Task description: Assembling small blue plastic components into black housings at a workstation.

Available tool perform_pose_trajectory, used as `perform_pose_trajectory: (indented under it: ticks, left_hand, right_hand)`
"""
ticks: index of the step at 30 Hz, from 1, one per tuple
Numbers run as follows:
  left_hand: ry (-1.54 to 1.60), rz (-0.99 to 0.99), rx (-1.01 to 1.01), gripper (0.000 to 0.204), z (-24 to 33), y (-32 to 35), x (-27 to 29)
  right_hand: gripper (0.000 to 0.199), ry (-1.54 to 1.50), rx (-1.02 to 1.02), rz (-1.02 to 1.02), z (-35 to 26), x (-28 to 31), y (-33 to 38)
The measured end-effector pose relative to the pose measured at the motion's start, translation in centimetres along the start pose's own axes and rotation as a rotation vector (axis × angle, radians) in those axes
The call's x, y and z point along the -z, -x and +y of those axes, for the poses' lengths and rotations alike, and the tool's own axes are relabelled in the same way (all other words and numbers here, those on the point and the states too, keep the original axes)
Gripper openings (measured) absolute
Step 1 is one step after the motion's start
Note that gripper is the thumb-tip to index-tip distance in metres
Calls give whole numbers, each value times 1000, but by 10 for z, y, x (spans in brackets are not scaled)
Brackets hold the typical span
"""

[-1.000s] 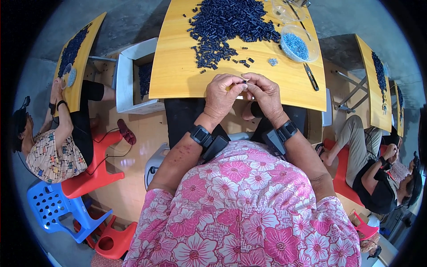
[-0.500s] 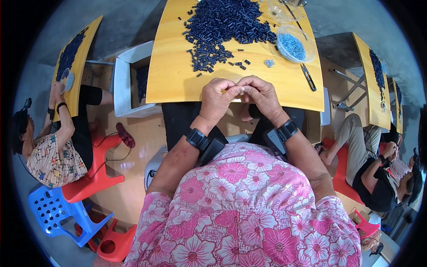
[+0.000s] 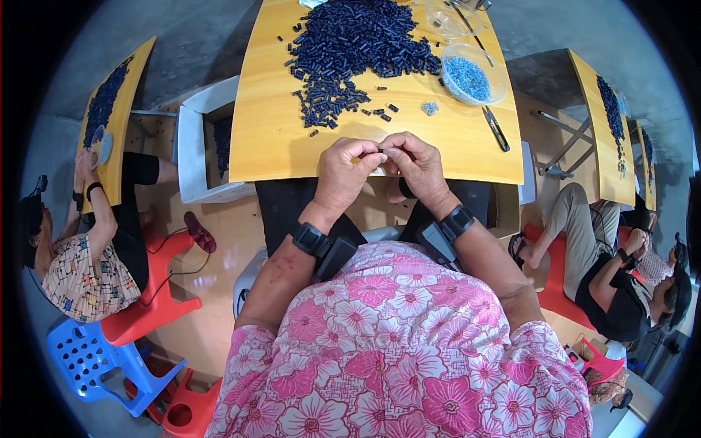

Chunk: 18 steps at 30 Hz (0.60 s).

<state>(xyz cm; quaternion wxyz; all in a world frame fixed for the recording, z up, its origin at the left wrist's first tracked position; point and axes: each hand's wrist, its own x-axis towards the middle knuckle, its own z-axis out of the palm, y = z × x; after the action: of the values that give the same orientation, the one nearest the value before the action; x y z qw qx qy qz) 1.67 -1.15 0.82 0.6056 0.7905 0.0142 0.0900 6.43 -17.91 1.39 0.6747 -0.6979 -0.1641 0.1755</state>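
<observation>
Since the earlier frame, both hands and the counter (image 3: 274, 150) had slid left and lower in the view; the fingertips had stayed together.

A small dark piece (image 3: 380, 150), mostly covered by the fingertips, sat where the two hands met, above the counter's near edge; the left hand (image 3: 342, 169) had it pinched between thumb and forefinger, the remaining fingers curled; the right hand (image 3: 418, 166) was likewise closed on it in a thumb-and-finger pinch.

Beyond the hands, a few loose dark pieces lay in front of a large pile of dark pieces (image 3: 358, 36); to their right were a little heap of pale bits (image 3: 430, 108), a clear bowl (image 3: 500, 89) holding small blue bits (image 3: 467, 78), and dark snips (image 3: 495, 128) near the right edge.

Left of the counter stood a white box (image 3: 191, 157) with dark pieces inside; farther out, a person (image 3: 91, 270) sat at another table on the left, and another person (image 3: 613, 292) sat on the right.
</observation>
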Motion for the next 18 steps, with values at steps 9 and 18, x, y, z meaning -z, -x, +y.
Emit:
perform_pose_trajectory:
  ticks: [9,18]
  left_hand:
    - [-249,-16,-146,9,-1,-8,3]
    - [-316,-43,-201,9,3,-9,3]
  right_hand:
    - [9,329,185,484,17,52,-15]
    - [11,697,183,502,1,75,-30]
